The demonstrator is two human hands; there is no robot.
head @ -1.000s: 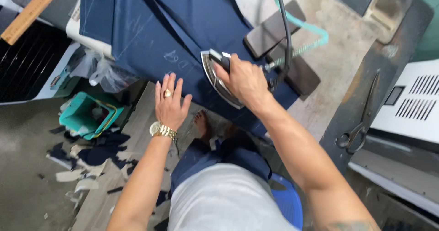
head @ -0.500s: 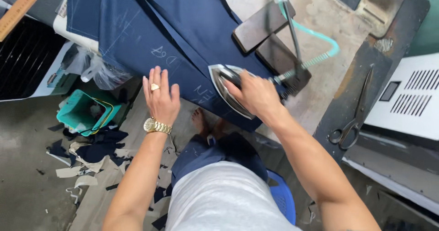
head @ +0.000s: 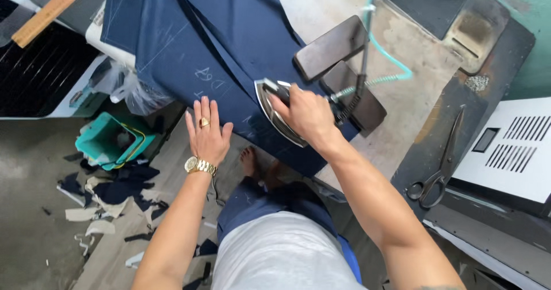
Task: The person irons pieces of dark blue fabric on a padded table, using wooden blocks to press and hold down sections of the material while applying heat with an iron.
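My right hand [head: 304,113] is wrapped round the steam iron [head: 276,113] on the navy fabric [head: 229,43]. My left hand [head: 208,134] lies flat, fingers spread, on the near edge. Probably chalk marks just beyond it.

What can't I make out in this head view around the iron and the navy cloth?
- Handle of the silver steam iron: covered by the right hand.
- Navy blue cloth: far end cut off by the top edge.
- White chalk marks: too small and faint.
- Wooden ruler: cut by the left edge.
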